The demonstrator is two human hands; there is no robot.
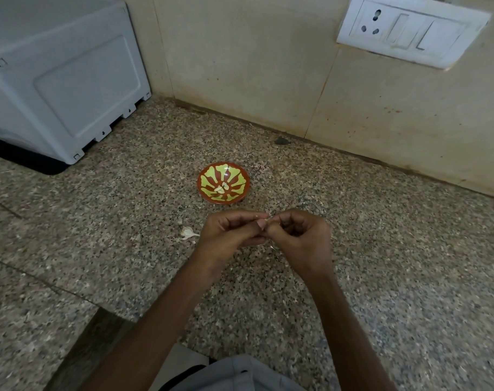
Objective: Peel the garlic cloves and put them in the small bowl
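Note:
A small red bowl (pixel 241 176) with a yellow-green pattern stands on the speckled stone counter, with a few peeled garlic cloves (pixel 222 187) at its bottom. Just in front of it, my left hand (pixel 228 235) and my right hand (pixel 302 235) meet fingertip to fingertip and together pinch a small garlic clove (pixel 267 219), which my fingers mostly hide. To the left of my left hand, part of a garlic bulb (pixel 188 232) lies on the counter with scraps of white skin around it.
A large white appliance (pixel 62 77) fills the back left corner on a dark mat. The tiled wall runs behind the bowl, with a white switch and socket plate (pixel 409 31) at the upper right. The counter's front edge (pixel 88 345) drops off at the lower left.

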